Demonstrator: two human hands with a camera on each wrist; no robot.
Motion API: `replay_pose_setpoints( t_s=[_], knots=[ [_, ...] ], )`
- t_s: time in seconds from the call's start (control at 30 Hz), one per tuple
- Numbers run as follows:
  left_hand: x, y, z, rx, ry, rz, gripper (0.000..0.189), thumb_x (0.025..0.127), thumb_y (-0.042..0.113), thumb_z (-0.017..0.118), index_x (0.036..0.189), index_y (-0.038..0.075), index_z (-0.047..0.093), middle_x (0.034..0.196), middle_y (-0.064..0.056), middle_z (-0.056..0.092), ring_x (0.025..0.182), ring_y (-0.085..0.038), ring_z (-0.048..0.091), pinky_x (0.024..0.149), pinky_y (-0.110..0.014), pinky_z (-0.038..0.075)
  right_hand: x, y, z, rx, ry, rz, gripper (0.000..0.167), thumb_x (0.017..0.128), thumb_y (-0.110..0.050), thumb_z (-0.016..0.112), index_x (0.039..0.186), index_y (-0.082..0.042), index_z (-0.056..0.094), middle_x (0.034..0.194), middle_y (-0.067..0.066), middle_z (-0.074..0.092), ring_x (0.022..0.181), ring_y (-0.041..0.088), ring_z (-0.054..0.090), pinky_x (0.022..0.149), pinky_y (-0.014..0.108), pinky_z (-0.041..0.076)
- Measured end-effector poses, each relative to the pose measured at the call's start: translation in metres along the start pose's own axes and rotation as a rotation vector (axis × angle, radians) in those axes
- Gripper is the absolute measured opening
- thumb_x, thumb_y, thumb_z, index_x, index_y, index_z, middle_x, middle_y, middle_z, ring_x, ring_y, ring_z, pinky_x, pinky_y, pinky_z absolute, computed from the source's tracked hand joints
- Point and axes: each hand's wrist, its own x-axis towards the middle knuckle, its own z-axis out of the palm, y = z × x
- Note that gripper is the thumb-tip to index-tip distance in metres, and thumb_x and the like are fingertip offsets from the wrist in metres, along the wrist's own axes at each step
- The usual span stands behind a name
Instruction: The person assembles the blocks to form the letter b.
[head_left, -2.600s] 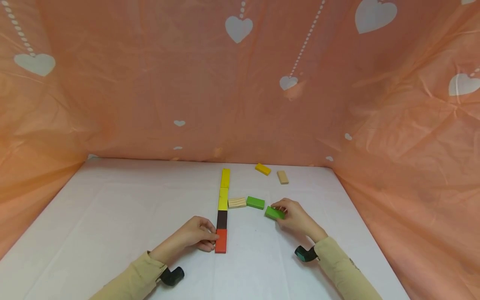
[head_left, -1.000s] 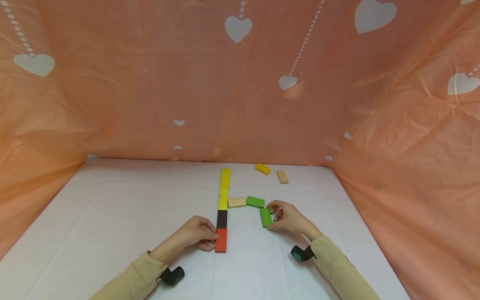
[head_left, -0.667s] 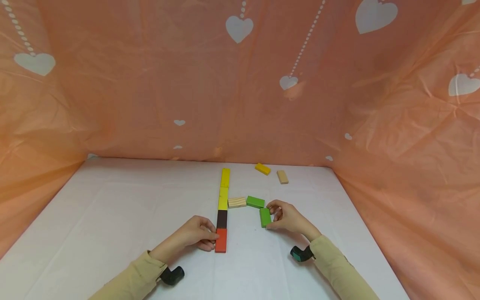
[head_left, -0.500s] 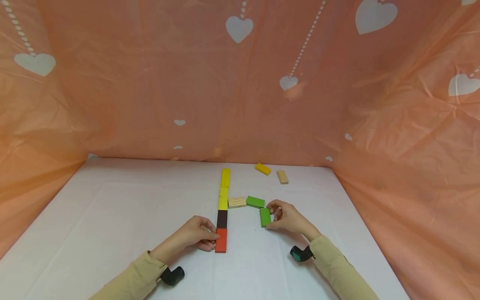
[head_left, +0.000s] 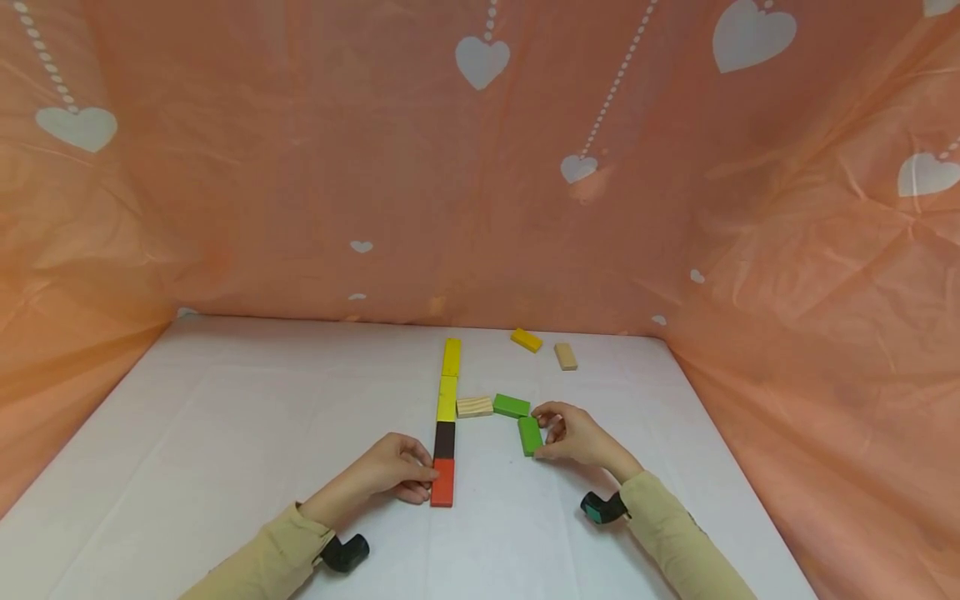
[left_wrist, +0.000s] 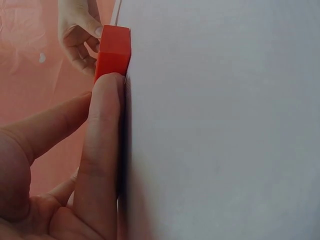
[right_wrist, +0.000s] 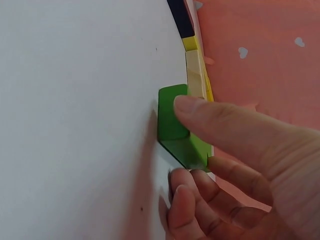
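- Head view: on the white table point(head_left: 225, 433) we see a dark block point(head_left: 444, 440); the red block point(head_left: 442, 483) lies at its near end, and two yellow blocks point(head_left: 447, 398) run in line from its far end.
- To the right of the dark block and slightly beyond it we find the wood-grained block point(head_left: 475, 407), then the farther green block point(head_left: 512, 406). The nearer green block point(head_left: 530, 437) lies directly right of the dark block.
- Our right hand point(head_left: 576, 435), also right of the dark block, holds the nearer green block between thumb and finger. Our left hand point(head_left: 392, 467), left and nearer than the dark block, touches the red block.
- Far beyond the dark block, to its right, we see an orange-yellow block point(head_left: 527, 340) and a plain wooden block point(head_left: 566, 357).
- Left wrist view: we see one straight finger against the red block; we cannot tell whether the hand pinches it.
- Right wrist view: our thumb presses the nearer green block's end.
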Motion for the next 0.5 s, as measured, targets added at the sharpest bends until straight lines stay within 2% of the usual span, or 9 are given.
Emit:
replay_pose_setpoints(
  t_s=[0.5],
  knots=[
    [-0.0001,-0.0001,0.0,-0.003,-0.002,0.002,0.018,0.084,0.0,0.07,0.095,-0.007,0.057,0.069,-0.012,0.066,0.055,-0.015,0.065,0.055,-0.03,0.059,-0.0009,0.0025,-0.0016,0.009,-0.013,0.004,0.057,0.074,-0.005,0.083,0.122,0.005,0.055,0.102,0.012,0.058,0.074,0.016,0.056,0.063,0.023,0.053]
  ],
)
